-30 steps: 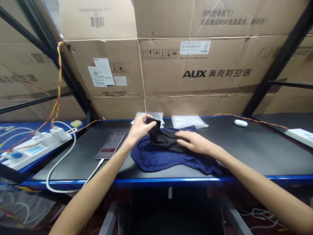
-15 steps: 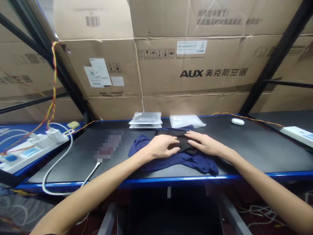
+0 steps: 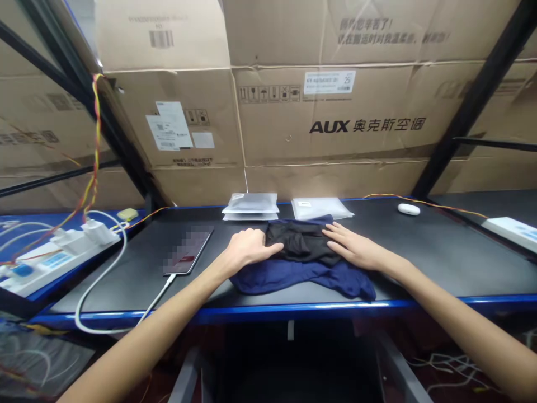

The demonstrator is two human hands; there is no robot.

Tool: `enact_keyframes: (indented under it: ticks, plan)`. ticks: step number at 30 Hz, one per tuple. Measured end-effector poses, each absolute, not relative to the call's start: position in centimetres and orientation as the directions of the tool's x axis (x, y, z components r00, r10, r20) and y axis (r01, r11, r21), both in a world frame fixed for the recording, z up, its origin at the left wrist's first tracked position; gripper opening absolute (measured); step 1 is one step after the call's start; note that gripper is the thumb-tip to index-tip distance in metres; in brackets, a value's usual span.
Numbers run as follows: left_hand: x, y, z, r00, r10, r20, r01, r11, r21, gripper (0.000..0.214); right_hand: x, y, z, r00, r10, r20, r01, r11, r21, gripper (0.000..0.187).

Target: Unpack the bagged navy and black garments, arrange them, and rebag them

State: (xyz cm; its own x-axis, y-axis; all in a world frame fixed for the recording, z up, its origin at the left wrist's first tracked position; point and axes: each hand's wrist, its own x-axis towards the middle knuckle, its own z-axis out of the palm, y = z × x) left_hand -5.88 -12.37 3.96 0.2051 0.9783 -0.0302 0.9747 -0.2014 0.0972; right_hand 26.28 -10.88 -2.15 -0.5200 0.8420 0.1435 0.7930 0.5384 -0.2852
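A crumpled navy cloth (image 3: 285, 278) lies near the front of the table, with black fabric (image 3: 293, 239) showing across its middle. At its left end is my left hand (image 3: 247, 247), fingers curled down at the cloth's edge and thumb stretched over the black part. What lies beneath those fingers is hidden. My right hand (image 3: 356, 246) rests on the right side of the cloth, its fingers extended and spread with the tips touching the black fabric.
Behind the cloth lie two piles of white plastic packets (image 3: 250, 205) (image 3: 321, 208). A phone (image 3: 191, 252) on a white cable is at left, near a power strip (image 3: 54, 260). A white earbud case (image 3: 408, 209) and another power strip (image 3: 514, 229) are at right. Cardboard (image 3: 277, 134) stands behind.
My left hand has moved left, and its fingers have curled. The cloth's left end has drawn inward and more black fabric shows. My right hand has shifted slightly right.
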Motion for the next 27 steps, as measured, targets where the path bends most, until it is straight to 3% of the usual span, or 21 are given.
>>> enact_keyframes:
  ticks: [5, 9, 14, 19, 21, 23, 27]
  plan:
    - [-5.2, -12.6, 3.7, 0.192, 0.981, -0.032, 0.981, -0.191, 0.021, 0.063, 26.3, -10.9, -2.3, -0.513, 0.846, 0.148, 0.797, 0.533, -0.284, 0.066]
    - [-5.2, -12.5, 4.0, 0.218, 0.974, -0.065, 0.976, -0.217, 0.027, 0.043, 26.3, -11.0, -2.2, -0.508, 0.847, 0.157, 0.788, 0.531, -0.312, 0.067]
    - [-4.6, -12.5, 4.3, 0.197, 0.970, 0.143, 0.955, -0.223, 0.194, 0.017, 27.3, -11.4, -1.1, -0.459, 0.877, 0.140, 0.753, 0.468, -0.462, 0.068]
    - [-1.4, -12.1, 3.7, 0.215, 0.904, 0.369, 0.841, -0.364, 0.401, 0.020, 30.2, -11.6, -1.1, -0.358, 0.911, 0.205, 0.752, 0.411, -0.515, 0.064]
    - [0.5, -12.1, 3.2, 0.275, 0.866, 0.418, 0.750, -0.465, 0.470, 0.029, 31.3, -11.8, -1.7, -0.309, 0.932, 0.188, 0.797, 0.362, -0.483, 0.065]
    - [2.4, -12.3, 2.4, 0.413, 0.797, 0.442, 0.655, -0.597, 0.464, 0.035, 32.0, -11.9, -2.4, -0.298, 0.942, 0.156, 0.836, 0.337, -0.432, 0.068]
    - [5.1, -13.0, 0.5, 0.697, 0.626, 0.349, 0.566, -0.779, 0.269, 0.048, 32.5, -11.9, -3.5, -0.336, 0.933, 0.127, 0.863, 0.359, -0.355, 0.069]
